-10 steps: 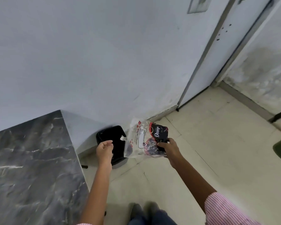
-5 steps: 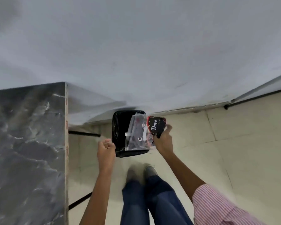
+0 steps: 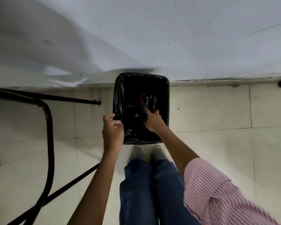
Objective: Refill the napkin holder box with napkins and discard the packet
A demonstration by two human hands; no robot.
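Note:
A black bin [image 3: 166, 101] lined with a black bag stands on the floor against the wall, right in front of my shoes. The clear napkin packet [image 3: 147, 103] with its dark printed label lies down inside the bin. My right hand [image 3: 152, 121] reaches into the bin, its fingers on the packet's near end. At the bin's left rim hovers my left hand [image 3: 113, 131], fingers curled and pinched together, touching the liner's edge. The napkin holder box is out of sight.
Black metal table legs [image 3: 49, 143] cross the floor at the left. A white wall [image 3: 152, 38] rises just behind the bin. Pale floor tiles [image 3: 217, 111] spread to the right. My shoes [image 3: 148, 154] and blue trousers are below the bin.
The view has tipped straight down over the bin. My right hand has lowered the packet from above the bin into it. The left hand has moved to the bin's left rim.

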